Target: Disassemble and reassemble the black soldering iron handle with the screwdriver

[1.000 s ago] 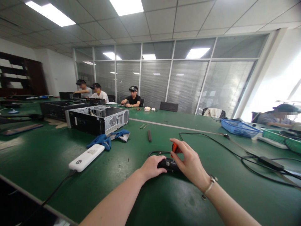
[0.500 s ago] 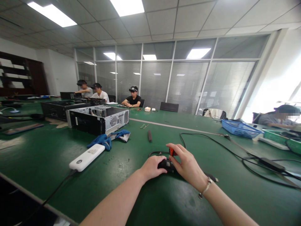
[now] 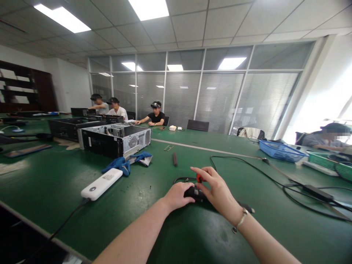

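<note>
On the green table, directly in front of me, lies a dark rounded device (image 3: pixel 194 193) with a black cable (image 3: pixel 180 179) curving behind it. My left hand (image 3: pixel 177 195) grips its left end, thumb on the near side. Over its right part, my right hand (image 3: pixel 216 187) pinches what looks like a red-handled screwdriver (image 3: pixel 199 178) between thumb and fingers, with the index finger stretched out above. The tool's tip is hidden behind the hand. A dark plug end (image 3: pixel 246 208) pokes out beyond my right wrist.
An opened computer case (image 3: pixel 115 139) stands left, with blue gloves (image 3: pixel 118 165) and a white power bank (image 3: pixel 101 184) nearer me. A brown bar (image 3: pixel 175 159) lies ahead. Black cables (image 3: pixel 291 187), a blue basket (image 3: pixel 283 150) and a green basket (image 3: pixel 330 161) occupy the right. Several people sit around the table.
My right fingers have shifted round the red handle, and the index finger now reaches farther left. My left hand has stayed put on the device. A person across the table has extended an arm.
</note>
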### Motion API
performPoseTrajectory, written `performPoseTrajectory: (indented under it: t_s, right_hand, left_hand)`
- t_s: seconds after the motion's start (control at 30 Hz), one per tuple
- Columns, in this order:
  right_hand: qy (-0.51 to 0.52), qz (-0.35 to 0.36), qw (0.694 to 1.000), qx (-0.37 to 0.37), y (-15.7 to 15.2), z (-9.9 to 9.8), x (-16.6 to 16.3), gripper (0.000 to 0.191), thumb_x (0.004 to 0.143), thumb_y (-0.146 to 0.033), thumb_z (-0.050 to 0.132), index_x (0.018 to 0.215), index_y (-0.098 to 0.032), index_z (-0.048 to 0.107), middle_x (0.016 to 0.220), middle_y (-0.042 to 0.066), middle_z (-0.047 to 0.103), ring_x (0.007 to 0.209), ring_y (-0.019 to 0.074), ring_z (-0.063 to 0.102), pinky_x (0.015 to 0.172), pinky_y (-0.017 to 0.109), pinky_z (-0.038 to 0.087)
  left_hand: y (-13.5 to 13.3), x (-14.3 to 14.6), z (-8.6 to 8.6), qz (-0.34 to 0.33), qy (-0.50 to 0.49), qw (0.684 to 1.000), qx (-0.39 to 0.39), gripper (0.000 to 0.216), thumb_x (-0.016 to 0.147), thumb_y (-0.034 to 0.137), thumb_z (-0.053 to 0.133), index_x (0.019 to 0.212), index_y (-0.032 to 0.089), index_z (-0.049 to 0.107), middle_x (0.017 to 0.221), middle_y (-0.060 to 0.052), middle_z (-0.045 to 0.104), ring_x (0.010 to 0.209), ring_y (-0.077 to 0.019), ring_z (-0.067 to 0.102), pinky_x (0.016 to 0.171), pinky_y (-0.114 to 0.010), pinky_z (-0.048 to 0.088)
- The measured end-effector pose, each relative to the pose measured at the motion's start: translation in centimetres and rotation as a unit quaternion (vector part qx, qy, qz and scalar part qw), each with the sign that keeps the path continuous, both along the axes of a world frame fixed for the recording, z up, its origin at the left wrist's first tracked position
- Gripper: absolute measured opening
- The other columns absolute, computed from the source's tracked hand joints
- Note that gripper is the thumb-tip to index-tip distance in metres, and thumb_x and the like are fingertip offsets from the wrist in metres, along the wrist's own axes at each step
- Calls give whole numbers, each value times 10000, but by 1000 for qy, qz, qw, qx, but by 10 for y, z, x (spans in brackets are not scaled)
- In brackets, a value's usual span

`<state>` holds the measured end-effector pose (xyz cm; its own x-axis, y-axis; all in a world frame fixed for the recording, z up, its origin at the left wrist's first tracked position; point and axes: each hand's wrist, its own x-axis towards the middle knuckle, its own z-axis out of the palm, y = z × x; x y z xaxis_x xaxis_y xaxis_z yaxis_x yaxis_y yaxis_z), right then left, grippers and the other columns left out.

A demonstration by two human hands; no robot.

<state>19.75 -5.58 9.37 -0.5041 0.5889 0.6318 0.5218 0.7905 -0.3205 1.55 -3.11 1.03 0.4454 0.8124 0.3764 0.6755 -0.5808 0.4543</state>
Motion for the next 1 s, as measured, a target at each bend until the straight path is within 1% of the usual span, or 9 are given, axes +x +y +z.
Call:
performPoseTrajectory:
  t_s: [0.17, 0.27, 0.4, 0.53, 0.6, 0.7, 0.8, 0.87, 1.0]
  right_hand:
    - [3, 40, 999, -16, -1, 1, 1, 564, 819, -67, 404, 1341, -280, 412, 1045, 56, 540, 925, 164, 561, 849, 348, 494]
    - [12, 42, 999, -15, -2, 0, -1, 534, 808, -102, 463, 1315, -268, 436, 1094, 68, 518, 958, 176, 555, 876, 366, 489]
    - [22, 16, 999, -18, 1, -3, -3, 474, 828, -124, 473, 1273, -285, 492, 1022, 59, 520, 894, 175, 563, 829, 363, 507]
    - [31, 47, 998, -24, -2, 2, -2, 553, 816, -45, 412, 1318, -278, 434, 1048, 56, 553, 932, 163, 556, 859, 338, 490]
    - [37, 61, 997, -27, -6, 4, -3, 570, 797, -24, 410, 1312, -267, 426, 1081, 53, 557, 970, 157, 546, 892, 324, 474]
    - [34, 33, 999, -27, -7, 5, -6, 546, 789, -69, 485, 1295, -270, 448, 1100, 54, 528, 971, 161, 537, 893, 316, 471]
    - [36, -11, 999, -28, -4, 3, -6, 505, 807, -93, 507, 1270, -292, 489, 1050, 43, 515, 921, 153, 539, 854, 304, 480]
    - [33, -14, 999, -34, -4, 4, -5, 500, 822, -79, 477, 1269, -302, 490, 1026, 35, 525, 913, 149, 541, 850, 302, 478]
    - [33, 2, 999, -39, -7, 7, -3, 565, 820, -58, 450, 1332, -291, 404, 1082, 44, 522, 957, 156, 535, 883, 318, 466]
  left_hand:
    - [1, 0, -1, -2, -6, 1000, 12, 424, 710, 318, 739, 1089, 211, 579, 1022, -37, 665, 945, -239, 611, 821, -305, 438]
    - [0, 0, 0, -6, -8, 1000, 6, 414, 718, 319, 731, 1088, 206, 583, 1028, -40, 664, 947, -238, 610, 821, -303, 436]
    - [0, 2, 0, 7, -5, 1000, 7, 367, 721, 325, 726, 1043, 199, 604, 1000, -36, 669, 922, -233, 613, 810, -300, 441]
    - [2, 3, 0, 18, -18, 1000, 10, 362, 706, 300, 726, 1036, 207, 611, 1007, -30, 675, 928, -235, 610, 825, -304, 439]
    - [5, 3, -1, 11, -32, 999, 4, 355, 722, 281, 701, 1060, 223, 608, 1057, -26, 669, 962, -233, 605, 857, -306, 433]
    - [10, 3, -2, 12, -50, 999, 0, 348, 734, 279, 679, 1073, 229, 616, 1094, -28, 666, 1022, -247, 590, 896, -316, 424]
    - [13, 2, -2, 21, -43, 999, -12, 295, 736, 280, 665, 1026, 233, 634, 1046, -20, 682, 987, -251, 605, 866, -319, 442]
    - [14, 1, -1, 23, -37, 999, -16, 296, 733, 278, 666, 1024, 230, 637, 1049, -26, 682, 987, -254, 606, 869, -323, 444]
    - [13, 1, 0, 13, -35, 999, -16, 363, 745, 282, 656, 1102, 226, 618, 1119, -41, 664, 1053, -259, 584, 923, -338, 423]
